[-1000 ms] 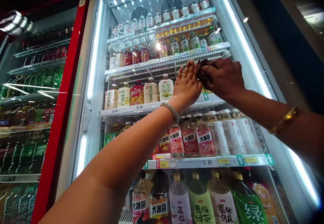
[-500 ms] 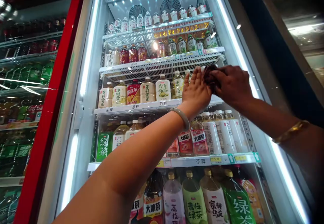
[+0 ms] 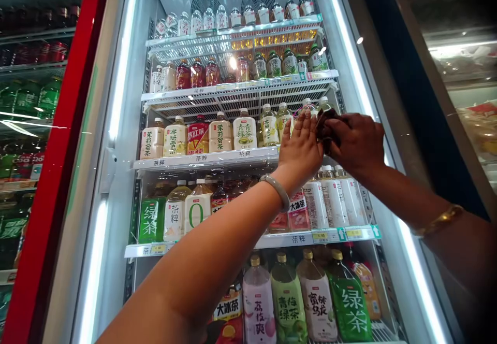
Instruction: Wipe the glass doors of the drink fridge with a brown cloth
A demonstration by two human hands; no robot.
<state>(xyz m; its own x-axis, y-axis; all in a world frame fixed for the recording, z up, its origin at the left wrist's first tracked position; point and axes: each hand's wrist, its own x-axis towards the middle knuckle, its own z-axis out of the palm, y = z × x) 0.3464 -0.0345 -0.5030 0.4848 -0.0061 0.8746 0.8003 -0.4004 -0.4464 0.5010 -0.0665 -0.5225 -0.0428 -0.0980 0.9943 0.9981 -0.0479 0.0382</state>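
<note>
My left hand lies flat with its fingers stretched upward against the glass door of a lit drinks fridge. A pale bangle circles that wrist. Right beside it, my right hand is closed around a crumpled dark cloth, which is pressed to the glass. The cloth is partly hidden by the fingers. A gold-coloured bangle is on the right wrist. Behind the glass, around both hands, stand tea bottles on a white shelf.
More shelves of bottled drinks show above and below, with large bottles at the bottom. A red-framed fridge stands to the left. Light strips run along the door's sides. Shelves with packaged goods appear at the right.
Against the bottles behind, both hands and the cloth have shifted slightly right and down. The view has shifted a little too. My right hand keeps its hold on the cloth.
</note>
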